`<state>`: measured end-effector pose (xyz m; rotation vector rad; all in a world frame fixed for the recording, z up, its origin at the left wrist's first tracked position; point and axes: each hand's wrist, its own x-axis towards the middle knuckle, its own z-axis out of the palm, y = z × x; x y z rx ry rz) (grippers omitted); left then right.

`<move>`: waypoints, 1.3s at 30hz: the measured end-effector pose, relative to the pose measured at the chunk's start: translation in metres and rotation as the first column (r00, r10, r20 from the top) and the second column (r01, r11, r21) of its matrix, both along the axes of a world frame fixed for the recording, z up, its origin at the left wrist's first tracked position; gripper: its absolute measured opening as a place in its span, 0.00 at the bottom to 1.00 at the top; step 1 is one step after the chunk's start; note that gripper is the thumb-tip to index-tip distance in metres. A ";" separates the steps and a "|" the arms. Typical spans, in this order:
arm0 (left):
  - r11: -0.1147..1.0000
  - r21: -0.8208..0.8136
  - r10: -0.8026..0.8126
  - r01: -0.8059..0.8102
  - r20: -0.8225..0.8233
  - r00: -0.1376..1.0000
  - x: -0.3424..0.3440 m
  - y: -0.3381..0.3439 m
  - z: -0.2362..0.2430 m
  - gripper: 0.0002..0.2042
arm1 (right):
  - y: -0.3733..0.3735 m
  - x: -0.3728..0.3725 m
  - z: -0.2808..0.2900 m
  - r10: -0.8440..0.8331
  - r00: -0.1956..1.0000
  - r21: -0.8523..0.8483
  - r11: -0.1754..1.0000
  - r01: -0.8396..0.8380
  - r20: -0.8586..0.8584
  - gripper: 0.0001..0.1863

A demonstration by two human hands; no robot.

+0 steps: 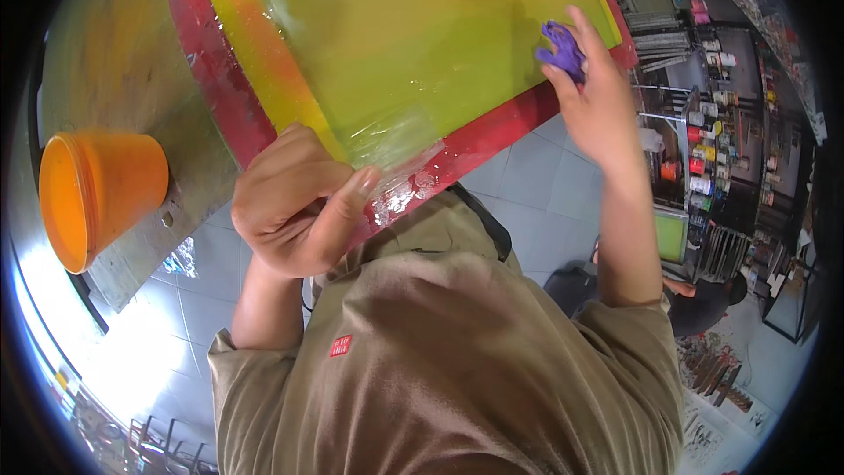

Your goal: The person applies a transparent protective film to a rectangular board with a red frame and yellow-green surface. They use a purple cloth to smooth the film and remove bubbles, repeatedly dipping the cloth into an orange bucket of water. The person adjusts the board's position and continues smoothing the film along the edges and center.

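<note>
A screen printing frame [497, 127] with red edges and a yellow-green mesh [378, 44] fills the upper middle. My left hand [294, 198] is closed at its near left corner, thumb along the red edge. Beside that thumb, a shiny clear film [391, 136] lies wrinkled over the mesh and the wet-looking edge. In my right hand [598, 92], at the right side of the frame, is a crumpled purple cloth [561, 51], pinched between thumb and fingers just over the mesh. A yellow and orange band [255, 26] runs along the mesh's left side.
An orange bucket [127, 180] lies tilted on the stained table [114, 79] at left. Shelves with several paint containers [703, 158] and stacked frames line the right. Another person [703, 303] is low at the right. Grey floor tiles [519, 176] show below the frame.
</note>
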<state>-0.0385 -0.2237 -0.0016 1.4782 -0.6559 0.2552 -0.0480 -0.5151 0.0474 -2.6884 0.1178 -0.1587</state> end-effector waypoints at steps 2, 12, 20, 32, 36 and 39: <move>1.000 0.009 0.012 -0.012 -0.001 1.000 0.002 0.001 -0.002 0.06 | 0.001 0.012 -0.017 0.024 0.994 -0.091 0.996 -0.014 0.108 0.29; 1.000 0.006 0.026 -0.026 -0.008 1.000 0.003 0.000 -0.004 0.05 | 0.037 0.001 -0.023 0.177 0.981 -0.058 0.983 -0.173 0.074 0.26; 1.000 -0.009 0.023 -0.023 -0.020 1.000 0.002 -0.002 -0.003 0.05 | 0.039 -0.001 -0.022 0.032 0.954 0.008 0.999 -0.035 0.298 0.20; 0.999 -0.009 0.053 -0.053 -0.006 0.999 0.000 0.000 -0.003 0.05 | 0.068 0.022 -0.014 0.576 0.793 -0.001 0.809 -0.587 0.196 0.19; 0.999 -0.018 0.044 -0.044 -0.017 0.999 0.001 -0.001 -0.003 0.05 | 0.053 0.006 -0.016 0.434 0.881 -0.121 0.900 -0.418 0.189 0.18; 0.999 -0.013 0.041 -0.041 -0.020 0.999 0.001 0.000 -0.003 0.05 | 0.068 -0.011 -0.011 0.473 0.866 -0.070 0.881 -0.468 0.164 0.16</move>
